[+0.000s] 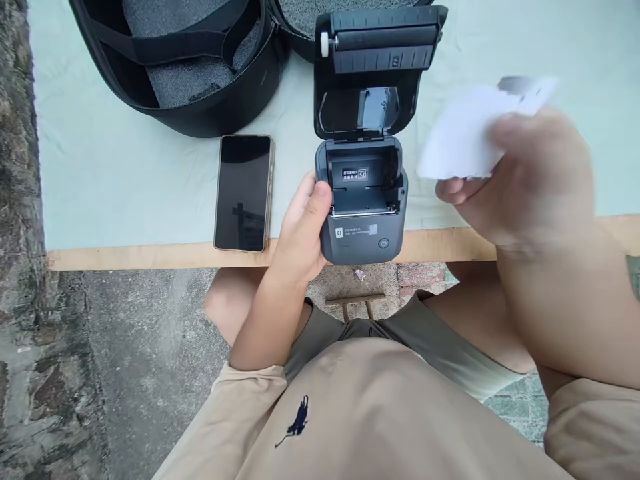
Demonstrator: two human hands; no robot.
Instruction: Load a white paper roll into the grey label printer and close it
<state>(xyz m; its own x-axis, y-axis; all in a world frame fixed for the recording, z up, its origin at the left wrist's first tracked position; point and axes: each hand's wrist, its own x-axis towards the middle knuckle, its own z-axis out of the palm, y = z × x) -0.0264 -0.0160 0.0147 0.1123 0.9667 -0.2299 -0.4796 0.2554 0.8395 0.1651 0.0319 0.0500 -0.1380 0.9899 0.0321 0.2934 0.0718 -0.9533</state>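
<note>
A small dark grey label printer (363,230) is at the table's front edge with its lid (377,73) swung up and its paper bay bare. My left hand (303,230) grips the printer's left side, thumb on the near corner of the bay. To the right, above the tabletop, my right hand (535,170) is closed on white paper (463,133) with a curved outline and a greyish patch near its top. Motion smears this hand and the paper, so its exact form is unclear.
Left of the printer lies a smartphone (243,193), its screen dark. Behind it stands an unzipped black case (215,107) with grey foam and a strap inside. A pale cloth (125,173) covers the wooden table, whose bare front edge (150,258) shows above my lap.
</note>
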